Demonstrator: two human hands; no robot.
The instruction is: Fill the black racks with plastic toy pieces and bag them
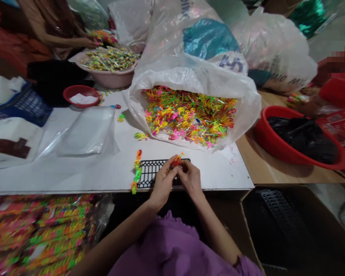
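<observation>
From here I see the left hand and right hand with fingers closed, pinching the orange-red plastic links close and steady above the black plastic rack.

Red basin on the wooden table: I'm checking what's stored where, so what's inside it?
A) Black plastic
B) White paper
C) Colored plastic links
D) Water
A: black plastic fills most of the red basin, with no colored links showing in it.
</observation>
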